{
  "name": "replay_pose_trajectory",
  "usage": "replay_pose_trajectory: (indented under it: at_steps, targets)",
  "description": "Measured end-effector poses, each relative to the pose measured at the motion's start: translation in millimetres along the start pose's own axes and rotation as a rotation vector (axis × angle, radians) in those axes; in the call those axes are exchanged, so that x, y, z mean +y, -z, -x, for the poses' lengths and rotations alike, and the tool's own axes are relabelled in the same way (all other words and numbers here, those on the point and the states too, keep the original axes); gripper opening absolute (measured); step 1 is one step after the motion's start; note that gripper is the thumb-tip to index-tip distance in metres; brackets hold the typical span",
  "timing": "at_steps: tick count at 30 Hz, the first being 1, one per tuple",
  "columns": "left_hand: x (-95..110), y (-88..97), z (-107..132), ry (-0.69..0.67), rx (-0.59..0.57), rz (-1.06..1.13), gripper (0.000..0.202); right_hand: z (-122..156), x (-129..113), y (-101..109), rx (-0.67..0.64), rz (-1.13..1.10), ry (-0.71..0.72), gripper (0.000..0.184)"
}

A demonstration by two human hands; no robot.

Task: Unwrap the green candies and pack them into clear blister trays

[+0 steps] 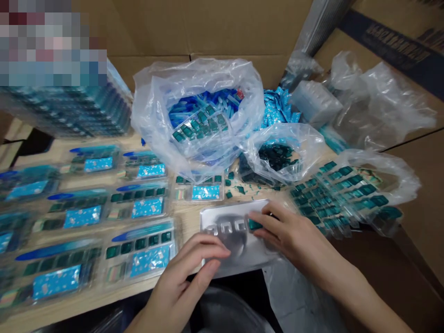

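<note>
A clear plastic blister tray (236, 236) with a row of square hollows lies on the wooden table (183, 222). My left hand (187, 273) rests its fingertips on the tray's near left part. My right hand (287, 231) lies over the tray's right side, its fingers on a small teal piece (255, 225) at the end of the row. Finished-looking packs with teal pieces, a blue stick and a blue card (140, 252) lie in rows to the left. The hands hide part of the tray.
A clear bag of blue and teal parts (197, 115) stands behind the tray. Another bag of dark teal pieces (277, 155) and a bag of teal strips (347, 194) lie beside it. Loose teal bits (236, 187) dot the table. Cardboard box walls (215, 27) surround the back.
</note>
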State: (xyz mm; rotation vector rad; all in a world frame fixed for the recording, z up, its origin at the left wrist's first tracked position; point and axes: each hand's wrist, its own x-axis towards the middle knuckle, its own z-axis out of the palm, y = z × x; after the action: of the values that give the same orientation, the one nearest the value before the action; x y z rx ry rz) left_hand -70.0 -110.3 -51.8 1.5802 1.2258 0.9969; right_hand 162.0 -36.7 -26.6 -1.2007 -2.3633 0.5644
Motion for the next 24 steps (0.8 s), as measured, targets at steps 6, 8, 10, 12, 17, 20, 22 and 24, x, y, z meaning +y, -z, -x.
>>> replay_pose_trajectory:
  at_steps: [6,8,10,12,17,20,22,24]
  targets:
    - [9,-9.4,-16,-0.120,0.108,-0.039,0.031,10,-17,7,0.024,-0.551,-0.133,0.053]
    - [13,-14.5,-22,-0.142,0.095,-0.022,0.032,11,-25,0,0.026,-0.636,-0.166,0.058]
    - [16,-18.4,-27,-0.122,0.070,0.028,0.030,12,-31,-8,0.041,-0.646,-0.174,0.063]
    - [19,-20.0,-30,-0.060,0.056,0.104,0.027,13,-34,-14,0.076,-0.597,-0.138,0.069]
    - [23,-18.1,-33,0.095,0.039,0.296,0.023,13,-36,-15,0.073,-0.556,0.018,0.069]
    - [24,-19.2,-33,0.106,0.053,0.316,0.023,12,-36,-13,0.106,-0.619,-0.022,0.048]
    - [24,-21.6,-34,0.100,0.090,0.303,0.023,13,-35,-14,0.193,-0.617,-0.067,0.029]
    - [24,-24.3,-34,0.073,0.156,0.279,0.023,15,-35,-16,0.266,-0.560,-0.074,0.018]
